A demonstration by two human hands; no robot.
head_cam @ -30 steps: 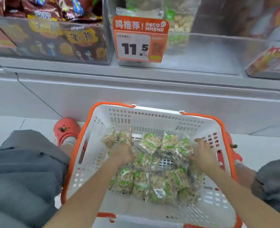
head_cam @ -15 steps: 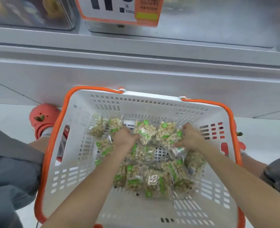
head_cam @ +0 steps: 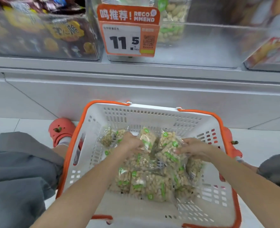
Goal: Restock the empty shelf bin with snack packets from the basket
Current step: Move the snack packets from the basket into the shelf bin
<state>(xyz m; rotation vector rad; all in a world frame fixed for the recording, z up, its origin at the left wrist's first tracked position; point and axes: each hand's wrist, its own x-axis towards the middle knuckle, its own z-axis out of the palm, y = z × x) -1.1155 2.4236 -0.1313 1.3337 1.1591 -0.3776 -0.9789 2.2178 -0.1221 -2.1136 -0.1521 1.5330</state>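
Observation:
A white basket with an orange rim (head_cam: 152, 111) sits on the floor between my knees and holds several clear peanut packets with green labels (head_cam: 154, 183). My left hand (head_cam: 131, 142) grips packets at the far left of the pile. My right hand (head_cam: 193, 148) grips a bunch of packets (head_cam: 167, 143) at the far right, held between both hands. Above, a clear shelf bin (head_cam: 206, 46) stands mostly bare, with a few peanut packets (head_cam: 172, 22) at its back left behind an orange 11.5 price tag (head_cam: 127, 33).
A clear bin of dark snack packs (head_cam: 42, 35) stands left of the peanut bin, and another bin with red-orange packs (head_cam: 270, 50) at the right. A grey shelf plinth (head_cam: 136, 89) runs below. My orange clog (head_cam: 61, 129) and grey trouser legs flank the basket.
Both hands have drawn together in the basket, gathering packets between them. The view dipped toward the basket, then rose back to show the shelf bin and price tag.

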